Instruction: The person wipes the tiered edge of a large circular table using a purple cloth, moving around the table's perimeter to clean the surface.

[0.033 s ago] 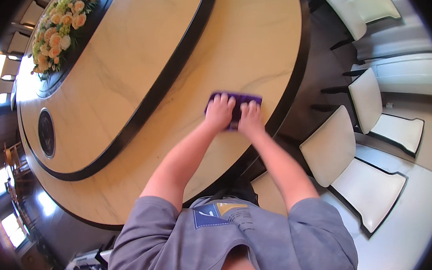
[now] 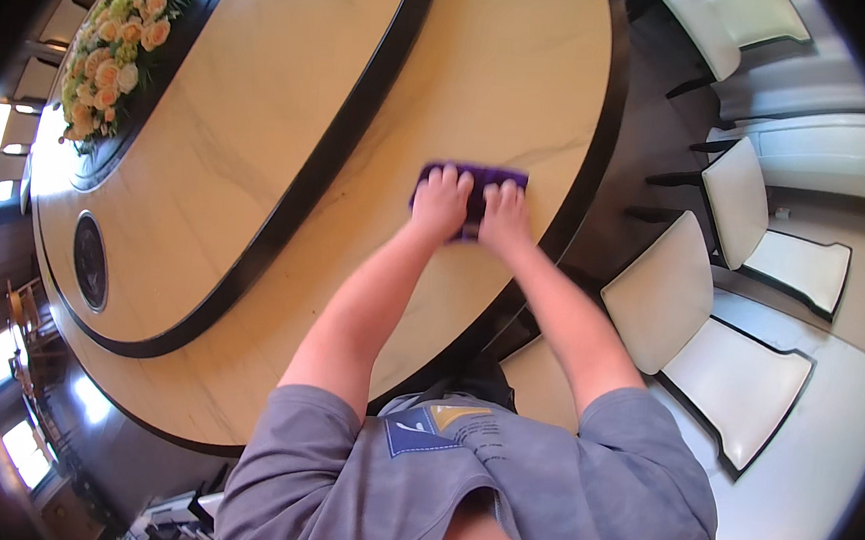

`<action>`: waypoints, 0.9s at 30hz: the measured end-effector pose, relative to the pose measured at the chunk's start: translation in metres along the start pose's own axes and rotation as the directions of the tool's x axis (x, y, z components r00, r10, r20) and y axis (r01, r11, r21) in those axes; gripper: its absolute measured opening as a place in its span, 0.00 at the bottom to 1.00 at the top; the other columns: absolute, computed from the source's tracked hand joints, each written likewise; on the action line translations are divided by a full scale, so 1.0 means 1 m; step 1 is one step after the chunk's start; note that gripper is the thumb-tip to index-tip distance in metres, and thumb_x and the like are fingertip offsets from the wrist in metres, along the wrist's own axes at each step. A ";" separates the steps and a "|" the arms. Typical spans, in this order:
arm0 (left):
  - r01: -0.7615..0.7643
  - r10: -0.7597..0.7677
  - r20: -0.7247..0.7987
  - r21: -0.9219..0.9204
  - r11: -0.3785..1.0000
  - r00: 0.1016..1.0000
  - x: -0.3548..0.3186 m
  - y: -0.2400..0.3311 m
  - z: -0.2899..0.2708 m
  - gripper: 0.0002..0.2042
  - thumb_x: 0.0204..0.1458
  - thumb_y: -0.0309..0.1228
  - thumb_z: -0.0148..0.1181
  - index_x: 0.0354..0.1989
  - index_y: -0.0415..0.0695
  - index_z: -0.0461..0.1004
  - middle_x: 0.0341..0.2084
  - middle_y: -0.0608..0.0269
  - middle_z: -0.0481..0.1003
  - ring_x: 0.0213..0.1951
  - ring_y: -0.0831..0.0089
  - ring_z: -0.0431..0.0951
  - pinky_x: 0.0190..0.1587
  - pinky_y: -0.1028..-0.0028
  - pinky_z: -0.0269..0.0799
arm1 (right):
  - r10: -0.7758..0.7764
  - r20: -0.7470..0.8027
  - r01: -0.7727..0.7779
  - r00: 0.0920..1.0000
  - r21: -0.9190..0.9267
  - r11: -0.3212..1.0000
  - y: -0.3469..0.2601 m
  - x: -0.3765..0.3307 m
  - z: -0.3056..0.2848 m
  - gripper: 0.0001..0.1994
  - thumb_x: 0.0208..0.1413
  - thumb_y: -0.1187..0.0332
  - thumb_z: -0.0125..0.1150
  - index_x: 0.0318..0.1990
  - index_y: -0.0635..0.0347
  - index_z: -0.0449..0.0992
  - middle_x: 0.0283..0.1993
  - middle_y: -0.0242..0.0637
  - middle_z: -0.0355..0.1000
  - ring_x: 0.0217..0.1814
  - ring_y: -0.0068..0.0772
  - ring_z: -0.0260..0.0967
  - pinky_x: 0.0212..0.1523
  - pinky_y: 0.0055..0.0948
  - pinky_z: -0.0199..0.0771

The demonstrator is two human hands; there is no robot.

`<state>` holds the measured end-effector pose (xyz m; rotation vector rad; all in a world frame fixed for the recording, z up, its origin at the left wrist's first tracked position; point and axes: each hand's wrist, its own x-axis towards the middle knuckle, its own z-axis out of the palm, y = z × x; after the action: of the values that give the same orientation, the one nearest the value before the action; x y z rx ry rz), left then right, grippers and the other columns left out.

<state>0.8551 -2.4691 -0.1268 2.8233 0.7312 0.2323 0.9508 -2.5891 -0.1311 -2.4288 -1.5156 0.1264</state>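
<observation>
A folded purple cloth (image 2: 476,201) lies on the pale, marble-patterned outer ring of a large table (image 2: 526,86). My left hand (image 2: 441,202) presses on its left part, fingers pointing away from me and bent onto the fabric. On the right part rests my right hand (image 2: 505,218), its fingers likewise curled over the cloth. The cloth shows between the two hands and past the fingertips; the palms hide the rest. Both the cloth and the hands look slightly blurred.
A raised turntable (image 2: 265,88) with a dark rim fills the table's middle, bearing a rose arrangement (image 2: 116,62) and a round dark inset (image 2: 91,261). The table's black edge (image 2: 582,215) curves past my right hand. White chairs (image 2: 662,286) stand on the right.
Both hands and the purple cloth have shifted a little farther away from me across the tabletop. My grip on the cloth looks the same.
</observation>
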 end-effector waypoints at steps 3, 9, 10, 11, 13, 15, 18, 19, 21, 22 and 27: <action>0.103 -0.101 0.062 -0.033 0.994 0.993 0.059 -0.021 -0.005 0.09 0.50 0.31 0.51 0.40 0.48 0.69 0.38 0.55 0.69 0.43 0.56 0.72 0.39 0.60 0.73 | 0.029 0.105 -0.019 0.994 -0.090 0.996 0.011 0.083 -0.006 0.21 0.45 0.70 0.58 0.48 0.61 0.62 0.48 0.51 0.60 0.52 0.54 0.60 0.53 0.46 0.65; 0.206 -0.201 0.100 -0.034 0.978 0.974 0.034 -0.019 -0.005 0.10 0.49 0.30 0.52 0.40 0.47 0.67 0.39 0.55 0.68 0.42 0.56 0.71 0.41 0.60 0.72 | 0.031 0.192 0.005 0.981 -0.188 0.982 -0.008 0.081 -0.005 0.19 0.43 0.71 0.58 0.44 0.61 0.61 0.45 0.49 0.60 0.49 0.51 0.61 0.49 0.45 0.66; 0.216 -0.209 0.139 -0.036 0.976 0.968 0.021 -0.015 -0.008 0.10 0.49 0.31 0.52 0.40 0.47 0.67 0.39 0.55 0.68 0.42 0.56 0.71 0.41 0.60 0.72 | 0.001 0.173 0.033 0.985 -0.190 0.981 -0.009 0.069 0.000 0.20 0.41 0.71 0.59 0.43 0.61 0.60 0.44 0.49 0.59 0.48 0.51 0.61 0.48 0.46 0.66; 0.206 -0.201 0.123 -0.030 0.978 0.972 0.002 -0.014 -0.010 0.10 0.49 0.31 0.52 0.40 0.47 0.67 0.39 0.55 0.68 0.41 0.56 0.71 0.40 0.60 0.72 | -0.015 0.172 0.049 0.985 -0.197 0.979 -0.020 0.056 0.000 0.19 0.41 0.72 0.58 0.42 0.61 0.60 0.43 0.49 0.59 0.47 0.52 0.61 0.47 0.46 0.66; 0.188 -0.183 0.105 -0.035 0.982 0.977 -0.039 -0.012 -0.012 0.10 0.48 0.31 0.53 0.40 0.46 0.67 0.38 0.55 0.68 0.41 0.56 0.71 0.38 0.61 0.72 | -0.032 0.210 0.070 0.977 -0.177 0.982 -0.039 0.027 0.001 0.19 0.41 0.73 0.58 0.42 0.61 0.60 0.44 0.49 0.58 0.47 0.52 0.60 0.46 0.46 0.66; 0.174 -0.168 0.121 -0.038 0.984 0.978 -0.085 -0.010 -0.018 0.10 0.48 0.31 0.53 0.39 0.46 0.67 0.38 0.54 0.67 0.40 0.56 0.71 0.37 0.61 0.73 | -0.054 0.218 0.089 0.974 -0.154 0.984 -0.062 -0.011 0.002 0.19 0.41 0.73 0.58 0.42 0.61 0.61 0.43 0.49 0.58 0.47 0.52 0.60 0.46 0.46 0.66; 0.158 -0.148 0.127 -0.073 0.985 0.981 -0.166 -0.008 -0.022 0.10 0.46 0.29 0.52 0.39 0.44 0.67 0.37 0.53 0.68 0.39 0.55 0.71 0.36 0.60 0.73 | -0.080 0.244 0.113 0.967 -0.125 0.986 -0.109 -0.077 -0.004 0.19 0.39 0.73 0.59 0.41 0.60 0.61 0.42 0.49 0.59 0.46 0.50 0.60 0.46 0.45 0.66; 0.137 -0.128 0.129 -0.065 0.988 0.983 -0.195 -0.011 -0.026 0.09 0.48 0.30 0.52 0.38 0.45 0.67 0.36 0.55 0.67 0.39 0.57 0.71 0.36 0.62 0.73 | -0.081 0.239 0.111 0.968 -0.115 0.987 -0.126 -0.100 -0.002 0.19 0.39 0.73 0.59 0.41 0.61 0.61 0.42 0.49 0.59 0.46 0.50 0.60 0.46 0.45 0.66; 0.104 -0.093 0.138 -0.080 0.991 0.986 -0.250 -0.011 -0.037 0.07 0.48 0.31 0.51 0.36 0.46 0.68 0.35 0.56 0.67 0.38 0.58 0.71 0.34 0.63 0.72 | -0.073 0.252 0.098 0.965 -0.090 0.991 -0.156 -0.150 0.004 0.19 0.38 0.73 0.60 0.40 0.61 0.61 0.42 0.49 0.59 0.46 0.50 0.60 0.45 0.45 0.65; 0.098 -0.083 0.146 -0.097 0.990 0.986 -0.279 -0.013 -0.043 0.07 0.48 0.31 0.52 0.36 0.46 0.68 0.34 0.56 0.67 0.37 0.57 0.71 0.34 0.62 0.72 | -0.070 0.270 0.092 0.960 -0.069 0.993 -0.173 -0.175 0.005 0.19 0.38 0.73 0.60 0.39 0.61 0.61 0.42 0.49 0.58 0.46 0.50 0.59 0.44 0.45 0.65; 0.101 -0.082 0.180 -0.099 0.990 0.980 -0.389 -0.020 -0.063 0.06 0.47 0.30 0.52 0.34 0.47 0.68 0.33 0.58 0.67 0.35 0.59 0.70 0.32 0.62 0.68 | -0.126 0.329 0.132 0.936 0.004 0.991 -0.241 -0.261 0.008 0.17 0.39 0.72 0.58 0.39 0.59 0.63 0.41 0.47 0.59 0.45 0.47 0.59 0.42 0.42 0.64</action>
<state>0.4966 -2.6338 -0.1086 2.6584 0.7817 0.0065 0.6233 -2.7213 -0.0906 -2.4016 -1.8159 0.5176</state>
